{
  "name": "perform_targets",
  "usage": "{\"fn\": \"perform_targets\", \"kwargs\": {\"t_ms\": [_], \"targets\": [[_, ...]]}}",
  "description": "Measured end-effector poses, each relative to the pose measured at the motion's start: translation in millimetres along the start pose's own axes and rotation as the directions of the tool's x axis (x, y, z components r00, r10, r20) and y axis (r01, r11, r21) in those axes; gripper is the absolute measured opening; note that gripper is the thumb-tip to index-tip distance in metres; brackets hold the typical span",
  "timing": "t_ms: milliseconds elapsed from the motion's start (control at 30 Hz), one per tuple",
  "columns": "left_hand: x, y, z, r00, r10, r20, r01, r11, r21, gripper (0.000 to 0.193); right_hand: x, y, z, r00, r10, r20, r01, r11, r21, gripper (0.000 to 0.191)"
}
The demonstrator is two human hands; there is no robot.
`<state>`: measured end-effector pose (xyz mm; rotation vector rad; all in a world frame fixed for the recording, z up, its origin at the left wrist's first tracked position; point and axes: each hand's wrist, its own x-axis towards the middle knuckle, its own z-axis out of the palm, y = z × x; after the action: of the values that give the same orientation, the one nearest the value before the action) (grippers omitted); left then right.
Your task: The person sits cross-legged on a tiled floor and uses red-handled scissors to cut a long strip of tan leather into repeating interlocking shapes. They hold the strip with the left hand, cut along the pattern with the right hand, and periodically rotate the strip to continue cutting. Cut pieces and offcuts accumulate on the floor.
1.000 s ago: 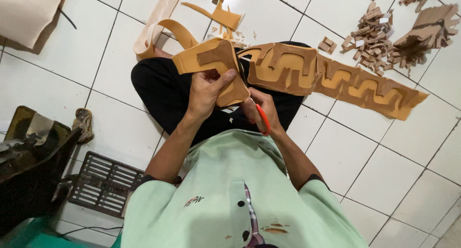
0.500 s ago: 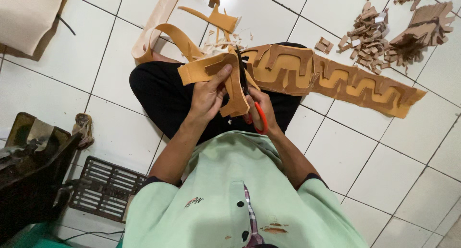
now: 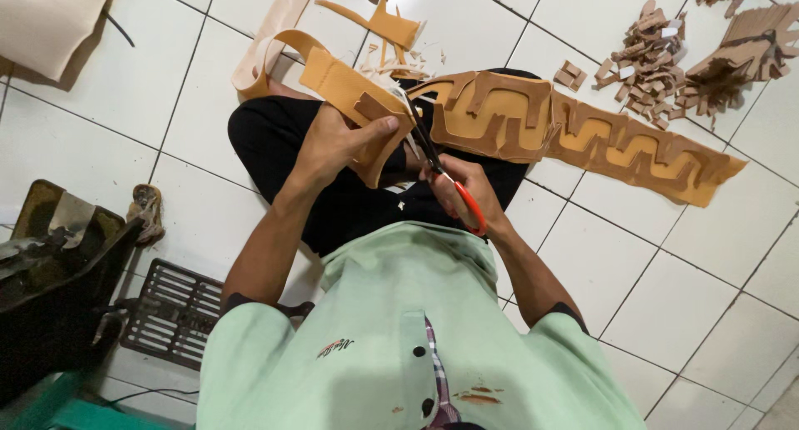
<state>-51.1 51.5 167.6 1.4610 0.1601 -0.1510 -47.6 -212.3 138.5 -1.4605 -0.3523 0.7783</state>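
Scissors (image 3: 441, 176) w/ red handles clenched in right hand (image 3: 458, 188), left hand (image 3: 337, 143) gripping tan foam strip (image 3: 341, 84)

White tiled floor (image 3: 716, 305) with dark grout lines is carrying pretty much everything here. A long tan strip with a zigzag cutout pattern (image 3: 641, 151) is lying across it on the right, with a heap of small brown offcuts (image 3: 645, 64) sitting just above it, and some loose tan scraps (image 3: 379, 18) are lying near the top middle. Over on the left a dark metal grate (image 3: 171, 313) is sitting flat on the tiles, and a big beige sheet (image 3: 46, 18) is resting in the top-left corner.
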Motion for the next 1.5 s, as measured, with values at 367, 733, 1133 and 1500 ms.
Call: {"fn": "perform_targets", "kwargs": {"t_ms": [367,733,1133,1500], "targets": [[9.0,8.4,-20.5,1.000,-0.006,0.016,0.000,0.953,0.303,0.037,-2.2,18.1,-0.2,1.000,0.028,-0.004,-0.029,0.989,-0.145,0.045],[6.2,3.1,-1.2,0.997,-0.005,0.080,-0.012,0.977,0.212,0.034,12.5,4.3,19.1,0.996,0.020,-0.089,-0.025,0.998,-0.063,0.048],[9.9,0.7,-13.0,0.961,0.058,0.272,-0.109,0.978,0.179,0.038,6.8,22.9,20.3,0.992,-0.051,-0.113,0.072,0.980,0.187,0.049],[28.7,3.1,-43.4,0.851,-0.248,0.463,-0.036,0.852,0.522,0.042,-1.9,4.1,-3.7,0.992,0.075,0.105,-0.066,0.994,-0.085,0.042]]}}
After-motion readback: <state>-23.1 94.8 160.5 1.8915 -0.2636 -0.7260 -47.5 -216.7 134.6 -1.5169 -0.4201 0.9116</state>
